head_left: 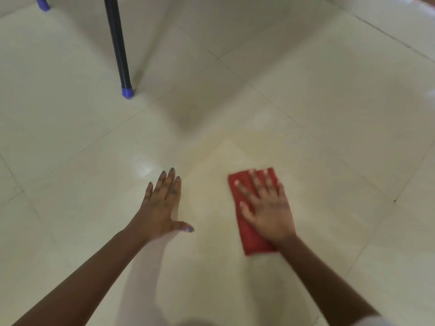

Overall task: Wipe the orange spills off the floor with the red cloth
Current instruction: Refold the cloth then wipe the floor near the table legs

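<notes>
1. my right hand [268, 208] lies flat on the red cloth [249, 234], palm down, fingers [255, 184] spread and released, pressing rather than grasping; their tips reach the cloth's far edge.
2. the red cloth is folded into a long rectangle and lies flat on the tiled floor [329, 114], right of centre and near me, its near end showing under my wrist.
3. my left hand [162, 205] rests open on the bare floor just left of centre, fingers together and pointing away, thumb out to the right, holding nothing. it is apart from the cloth.
4. a faint yellowish smear [247, 140] shows on the tiles just beyond the cloth, pale and blurred, its edges hard to make out.
5. far left, a black table leg [117, 43] with a blue cap [127, 92] stands on the floor; another blue cap [42, 3] shows at the top left corner.
</notes>
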`<state>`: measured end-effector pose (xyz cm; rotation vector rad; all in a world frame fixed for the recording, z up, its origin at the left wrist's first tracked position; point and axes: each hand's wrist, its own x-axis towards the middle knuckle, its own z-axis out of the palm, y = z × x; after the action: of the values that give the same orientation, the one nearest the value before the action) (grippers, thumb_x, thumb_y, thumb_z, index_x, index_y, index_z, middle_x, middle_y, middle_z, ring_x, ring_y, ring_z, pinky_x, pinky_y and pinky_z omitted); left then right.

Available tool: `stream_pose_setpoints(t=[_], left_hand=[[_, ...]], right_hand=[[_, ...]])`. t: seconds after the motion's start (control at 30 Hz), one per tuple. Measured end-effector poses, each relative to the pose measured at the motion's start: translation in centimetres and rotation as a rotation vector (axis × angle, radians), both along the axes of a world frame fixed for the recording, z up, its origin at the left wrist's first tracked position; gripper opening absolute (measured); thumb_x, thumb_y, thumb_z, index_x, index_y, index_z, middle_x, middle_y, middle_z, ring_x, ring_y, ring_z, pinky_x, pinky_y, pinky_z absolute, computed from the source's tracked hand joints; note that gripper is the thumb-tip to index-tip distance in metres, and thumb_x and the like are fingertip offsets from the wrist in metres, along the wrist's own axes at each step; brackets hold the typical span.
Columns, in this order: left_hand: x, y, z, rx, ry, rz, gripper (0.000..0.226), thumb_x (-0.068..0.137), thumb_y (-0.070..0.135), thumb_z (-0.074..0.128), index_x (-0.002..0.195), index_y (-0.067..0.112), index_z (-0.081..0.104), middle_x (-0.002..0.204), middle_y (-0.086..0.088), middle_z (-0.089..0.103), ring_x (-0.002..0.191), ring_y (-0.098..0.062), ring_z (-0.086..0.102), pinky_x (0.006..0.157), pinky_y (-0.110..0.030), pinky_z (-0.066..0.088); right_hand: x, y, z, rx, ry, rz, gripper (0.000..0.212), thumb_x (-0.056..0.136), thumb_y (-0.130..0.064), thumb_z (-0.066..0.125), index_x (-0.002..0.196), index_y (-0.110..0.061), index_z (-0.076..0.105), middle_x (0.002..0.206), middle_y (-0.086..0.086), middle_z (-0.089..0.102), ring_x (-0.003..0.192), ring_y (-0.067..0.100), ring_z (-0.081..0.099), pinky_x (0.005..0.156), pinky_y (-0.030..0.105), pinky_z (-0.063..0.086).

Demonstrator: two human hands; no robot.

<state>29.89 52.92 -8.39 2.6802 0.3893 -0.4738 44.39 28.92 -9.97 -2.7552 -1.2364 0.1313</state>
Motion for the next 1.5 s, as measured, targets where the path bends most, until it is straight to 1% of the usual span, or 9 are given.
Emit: stream_pose_setpoints(t=[0.13, 0.37, 0.63, 0.8, 1.0, 1.13, 1.23, 1.4, 1.5], left_hand=[[0.1, -0.1, 0.2, 0.049, 0.03, -0.021, 0.143, 0.032, 0.099, 0.016, 0.142, 0.012, -0.014, 0.142, 0.003, -0.033, 0.131, -0.012, -0.033, 0.11, -0.039, -0.013], [-1.3, 0.7, 0.5, 0.065, -0.016, -0.036, 0.136, 0.042, 0.099, 0.011, 0.145, 0.011, -0.003, 0.148, 0.001, -0.022, 0.137, -0.014, -0.024, 0.109, -0.033, -0.014], [0.6, -1.3, 0.7, -0.021, -0.037, -0.072, 0.129, 0.047, 0.097, 0.009, 0.145, 0.014, -0.004, 0.147, 0.005, -0.024, 0.134, -0.009, -0.028, 0.11, -0.032, -0.014], [4.0, -1.6, 0.4, 0.003, -0.049, -0.127, 0.126, 0.05, 0.096, 0.007, 0.144, 0.015, -0.006, 0.15, 0.0, -0.021, 0.136, -0.01, -0.026, 0.112, -0.035, -0.011], [9.0, -1.9, 0.2, 0.037, -0.044, -0.177, 0.129, 0.045, 0.098, 0.004, 0.145, 0.017, -0.008, 0.151, 0.0, -0.023, 0.133, -0.01, -0.03, 0.111, -0.035, -0.012], [12.8, -2.6, -0.4, 0.047, -0.008, -0.148, 0.133, 0.04, 0.099, 0.01, 0.142, 0.019, -0.019, 0.146, 0.001, -0.036, 0.131, -0.015, -0.037, 0.11, -0.041, -0.015], [13.8, -3.1, -1.4, 0.075, 0.028, -0.098, 0.131, 0.04, 0.099, 0.018, 0.132, 0.02, -0.033, 0.138, 0.005, -0.045, 0.126, -0.014, -0.044, 0.108, -0.044, -0.019], [13.6, -3.1, -1.5, 0.084, -0.006, -0.061, 0.133, 0.035, 0.101, 0.012, 0.135, 0.022, -0.027, 0.143, 0.005, -0.038, 0.127, -0.009, -0.042, 0.107, -0.039, -0.019], [13.6, -3.2, -1.2, 0.087, 0.012, -0.066, 0.13, 0.036, 0.101, 0.012, 0.133, 0.025, -0.03, 0.144, 0.005, -0.038, 0.128, -0.009, -0.041, 0.107, -0.039, -0.018]], right_hand=[[3.4, 5.9, 0.4, -0.073, 0.074, -0.173, 0.063, 0.083, -0.056, 0.012, 0.144, -0.044, 0.02, 0.158, 0.003, 0.012, 0.144, 0.033, 0.005, 0.113, 0.05, 0.004], [-7.3, -1.4, 0.0, 0.032, 0.06, 0.326, 0.054, 0.085, -0.047, 0.043, 0.139, -0.043, 0.036, 0.153, 0.001, 0.028, 0.142, 0.031, 0.02, 0.11, 0.051, 0.018], [-1.1, 3.9, 0.9, -0.175, 0.028, -0.02, 0.056, 0.09, -0.055, 0.016, 0.144, -0.045, 0.019, 0.158, 0.003, 0.013, 0.144, 0.034, 0.004, 0.109, 0.061, -0.004], [-4.1, 3.7, 1.2, -0.018, 0.085, -0.231, 0.053, 0.09, -0.049, 0.031, 0.142, -0.038, 0.032, 0.152, 0.01, 0.029, 0.139, 0.038, 0.024, 0.105, 0.063, 0.025], [2.2, -2.5, 0.4, -0.054, 0.061, -0.414, 0.054, 0.086, -0.051, 0.031, 0.138, -0.04, 0.04, 0.147, 0.01, 0.038, 0.135, 0.038, 0.032, 0.108, 0.056, 0.026], [9.9, -8.0, 1.2, -0.146, 0.141, -0.623, 0.06, 0.086, -0.058, 0.008, 0.145, -0.045, 0.013, 0.158, 0.007, 0.009, 0.144, 0.032, 0.001, 0.113, 0.054, 0.008], [15.7, -4.3, 1.0, -0.124, 0.118, -0.676, 0.053, 0.095, -0.053, 0.018, 0.146, -0.045, 0.005, 0.159, 0.004, -0.001, 0.144, 0.029, -0.006, 0.115, 0.051, 0.003], [12.8, 6.8, 1.2, -0.084, 0.15, -0.265, 0.053, 0.096, -0.049, 0.021, 0.147, -0.042, 0.007, 0.159, 0.003, -0.004, 0.144, 0.03, -0.01, 0.113, 0.051, -0.005], [8.6, 1.9, 0.8, -0.003, 0.11, -0.144, 0.051, 0.093, -0.049, 0.025, 0.143, -0.043, 0.024, 0.157, 0.001, 0.015, 0.144, 0.03, 0.008, 0.114, 0.053, 0.005]])
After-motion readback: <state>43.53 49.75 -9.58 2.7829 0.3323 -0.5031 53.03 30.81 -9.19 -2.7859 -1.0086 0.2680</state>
